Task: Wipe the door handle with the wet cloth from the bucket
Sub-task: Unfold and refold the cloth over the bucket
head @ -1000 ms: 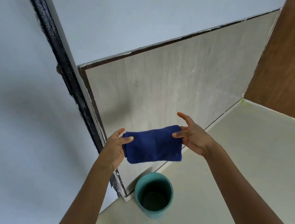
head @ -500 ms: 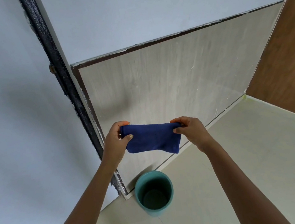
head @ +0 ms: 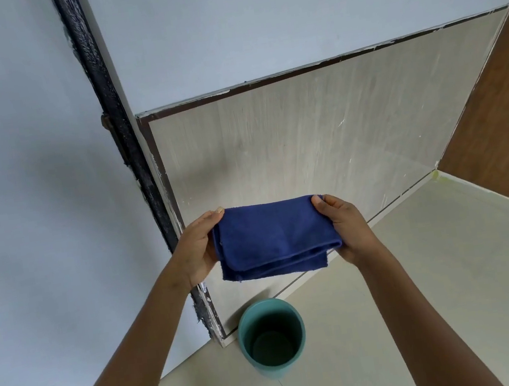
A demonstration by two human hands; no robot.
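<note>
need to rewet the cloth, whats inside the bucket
The teal bucket stands open on the floor below the blue cloth. Its inside looks dark, with only a round bottom visible; whether it holds water cannot be told.

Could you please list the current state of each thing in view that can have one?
Dark blue terry cloth: folded, held up off the floor above the bucket.
Teal round plastic bucket: upright on the floor, open-topped.
Left hand: gripping the cloth's left edge.
Right hand: gripping the cloth's right edge.

Home interior: painted wall (head: 255, 22), tiled floor (head: 439, 281).
</note>
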